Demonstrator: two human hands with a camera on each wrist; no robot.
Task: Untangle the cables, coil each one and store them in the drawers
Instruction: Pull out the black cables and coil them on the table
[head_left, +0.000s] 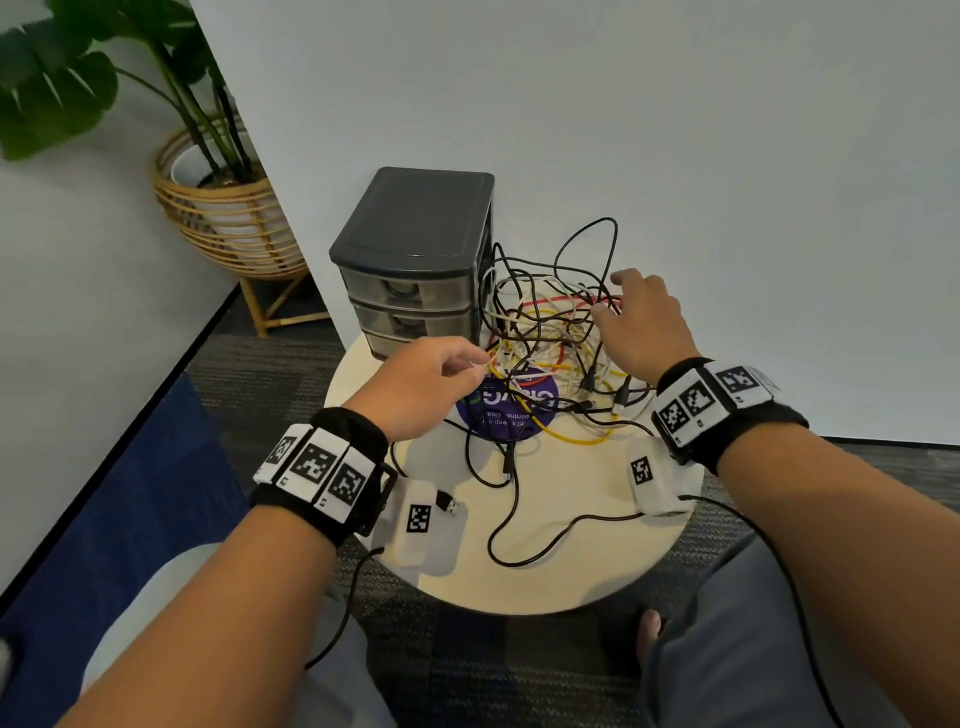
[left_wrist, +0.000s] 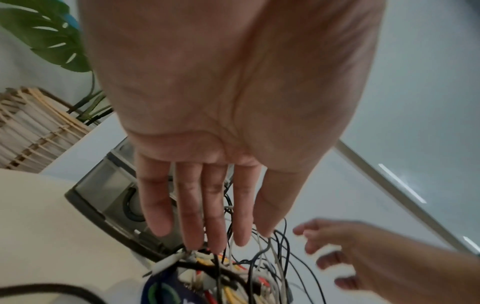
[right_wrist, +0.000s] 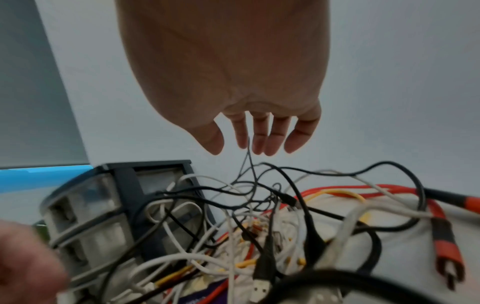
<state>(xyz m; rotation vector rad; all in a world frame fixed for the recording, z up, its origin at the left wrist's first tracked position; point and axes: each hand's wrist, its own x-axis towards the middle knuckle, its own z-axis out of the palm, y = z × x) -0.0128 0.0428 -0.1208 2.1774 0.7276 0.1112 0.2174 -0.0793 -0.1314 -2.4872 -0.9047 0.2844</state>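
A tangle of black, white, yellow and red cables lies on a round cream table, to the right of a dark grey drawer unit whose three translucent drawers are pushed in. My left hand hovers at the tangle's left edge with straight fingers and holds nothing. My right hand is spread over the tangle's right side. A thin black cable loop rises to the right fingertips, which do not grip it. Both wrist views show the tangle below the fingers.
A white wall stands right behind the table. A potted plant in a wicker basket sits on the floor at the left. Loose black cable ends, one with a USB plug, trail over the table's front half. A purple sticker lies under the cables.
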